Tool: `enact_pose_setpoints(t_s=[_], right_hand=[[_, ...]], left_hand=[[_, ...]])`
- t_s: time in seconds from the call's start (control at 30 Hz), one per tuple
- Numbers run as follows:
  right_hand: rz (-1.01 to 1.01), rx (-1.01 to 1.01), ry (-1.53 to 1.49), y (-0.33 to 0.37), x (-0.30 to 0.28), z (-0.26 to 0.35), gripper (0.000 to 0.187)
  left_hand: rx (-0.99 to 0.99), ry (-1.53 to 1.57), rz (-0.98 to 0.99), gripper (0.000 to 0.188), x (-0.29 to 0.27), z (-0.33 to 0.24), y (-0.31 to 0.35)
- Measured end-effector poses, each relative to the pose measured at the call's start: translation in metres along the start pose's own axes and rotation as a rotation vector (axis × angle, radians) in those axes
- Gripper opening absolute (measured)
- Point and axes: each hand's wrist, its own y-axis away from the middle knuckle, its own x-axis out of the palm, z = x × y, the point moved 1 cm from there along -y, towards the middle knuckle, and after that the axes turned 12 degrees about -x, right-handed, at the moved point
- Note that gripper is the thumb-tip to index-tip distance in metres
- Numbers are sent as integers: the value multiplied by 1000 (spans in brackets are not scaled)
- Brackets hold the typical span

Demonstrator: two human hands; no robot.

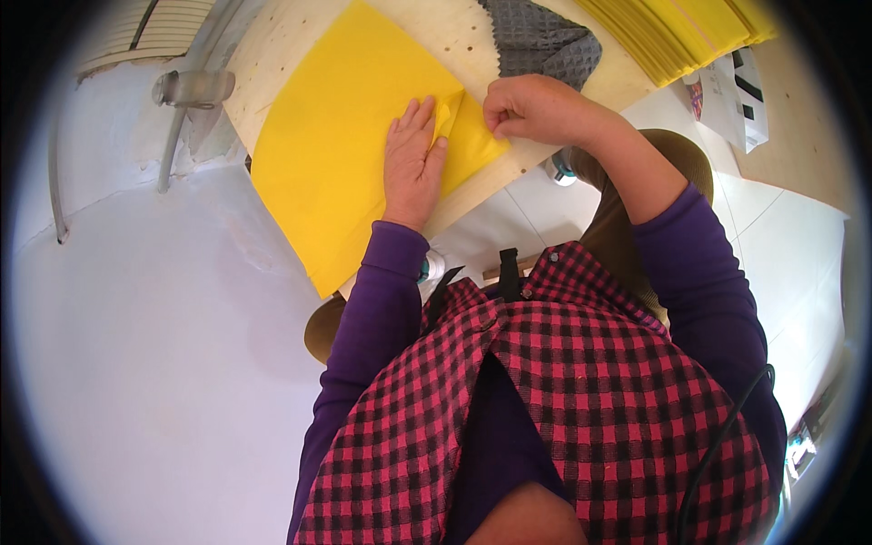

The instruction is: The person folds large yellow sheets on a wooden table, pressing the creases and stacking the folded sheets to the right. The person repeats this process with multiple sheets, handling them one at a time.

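A large, thin yellow sheet (336,118) lies over the wooden tabletop (454,34), its near left part reaching past the table's edge. Palm down on it, my left hand (413,173) rests with fingers stretched out, and a small raised fold of the sheet stands beside the thumb. My right hand (540,109) is closed, thumb and fingers pinching the sheet near its right edge. I cannot tell whether the sheet is paper, film or a flat bag. Just beyond my right hand is a dark grey waffle-textured cloth (545,50).
A stack of folded yellow sheets (677,36) lies at the far right of the table. Next to it stands a white printed bag (734,100). At the left, a pipe with a cylindrical fitting (193,88) runs along the pale wall. My knees are under the near edge.
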Motion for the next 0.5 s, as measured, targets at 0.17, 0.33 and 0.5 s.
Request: enact_pose_setpoints(t_s=[0.17,0.33,0.5], right_hand=[[-56,-23,46,0,3,2,10],[-535,-92,400,1,-27,-6,11],[-557,269,710,15,-41,-12,22]], left_hand=[[0,-4,4,37,-1,0,-1],[-6,-2,-1,37,0,1,-1],[-3,-2,-6,37,0,0,0]])
